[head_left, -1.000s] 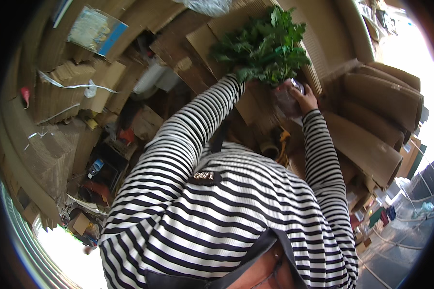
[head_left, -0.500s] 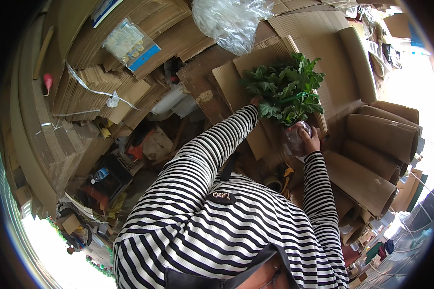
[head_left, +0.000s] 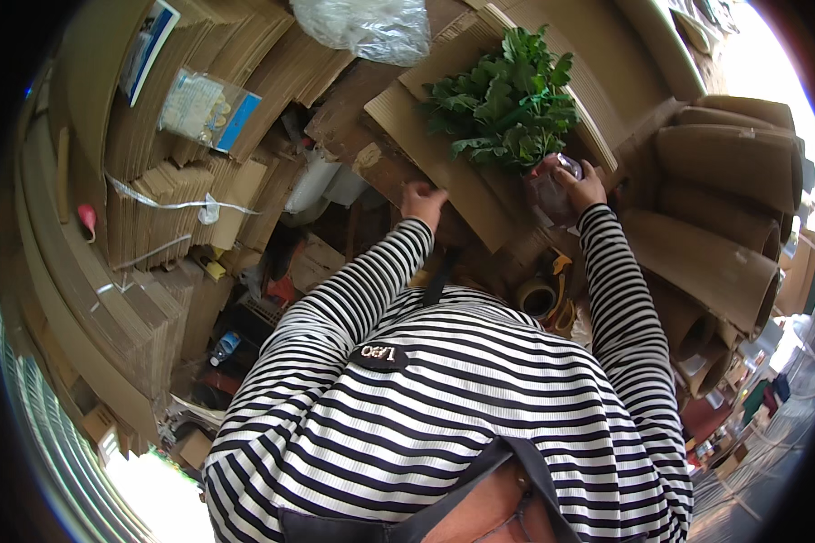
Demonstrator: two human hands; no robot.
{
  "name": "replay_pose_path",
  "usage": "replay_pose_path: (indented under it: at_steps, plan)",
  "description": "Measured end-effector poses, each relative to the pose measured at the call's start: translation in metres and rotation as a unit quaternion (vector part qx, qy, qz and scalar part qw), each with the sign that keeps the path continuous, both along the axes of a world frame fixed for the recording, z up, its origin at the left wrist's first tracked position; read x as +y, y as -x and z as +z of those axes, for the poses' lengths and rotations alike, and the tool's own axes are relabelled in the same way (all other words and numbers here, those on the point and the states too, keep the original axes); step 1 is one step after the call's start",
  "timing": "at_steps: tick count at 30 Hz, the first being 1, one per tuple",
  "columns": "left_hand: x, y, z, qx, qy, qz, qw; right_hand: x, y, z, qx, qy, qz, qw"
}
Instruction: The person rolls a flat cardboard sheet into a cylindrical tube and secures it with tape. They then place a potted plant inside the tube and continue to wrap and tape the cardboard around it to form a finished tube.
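Observation:
A bushy green leafy plant (head_left: 507, 104) lies over the cardboard sheets on the work surface, with a green tie among its leaves. Its base sits in a pot wrapped in clear plastic (head_left: 550, 192), tilted toward me. My right hand (head_left: 581, 185) is closed around the right side of that wrapped pot. To the left of the plant, my left hand (head_left: 423, 204) hovers by the edge of a flat cardboard sheet (head_left: 439, 172). Its fingers are curled in, and nothing shows between them.
Stacked flat cardboard (head_left: 172, 199) rises on the left, with a printed packet (head_left: 210, 110) on it. Crumpled clear plastic (head_left: 367, 27) lies at the far side. Rolled cardboard tubes (head_left: 697, 262) are piled on the right. A tape roll (head_left: 536, 297) sits near my body.
My left hand has let go of the plant's left side and drawn back toward me and to the left. My right hand still grips the wrapped pot. The view has shifted.

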State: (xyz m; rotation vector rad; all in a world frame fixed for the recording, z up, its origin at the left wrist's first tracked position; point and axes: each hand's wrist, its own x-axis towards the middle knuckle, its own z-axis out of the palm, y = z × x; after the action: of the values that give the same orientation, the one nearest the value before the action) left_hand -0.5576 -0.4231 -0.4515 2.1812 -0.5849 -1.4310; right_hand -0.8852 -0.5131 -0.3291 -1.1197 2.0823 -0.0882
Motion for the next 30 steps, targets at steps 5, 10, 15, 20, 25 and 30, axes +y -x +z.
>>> replay_pose_path:
  at_steps: [5,10,15,20,25,30]
  plan:
    - [-0.003,0.054,0.051,0.363,-0.139,0.011,0.921,-0.004,0.007,-0.009,0.000,-0.038,0.002,0.999]
    - [-0.010,0.079,0.059,0.442,-0.103,0.033,0.890,-0.005,0.005,-0.002,-0.019,-0.053,0.024,0.998]
    - [0.010,0.078,0.094,0.395,-0.101,0.064,0.911,0.010,0.004,-0.013,-0.068,-0.086,0.080,0.991]
    - [0.041,0.052,0.121,0.344,-0.081,0.052,0.934,0.053,-0.034,-0.031,-0.078,-0.077,0.101,0.989]
    - [0.036,0.051,0.145,0.364,-0.065,0.015,0.929,0.049,-0.048,-0.017,-0.045,-0.083,0.143,0.985]
    - [0.047,0.052,0.150,0.181,0.088,-0.251,0.947,0.040,-0.049,-0.012,-0.052,-0.128,0.151,0.979]
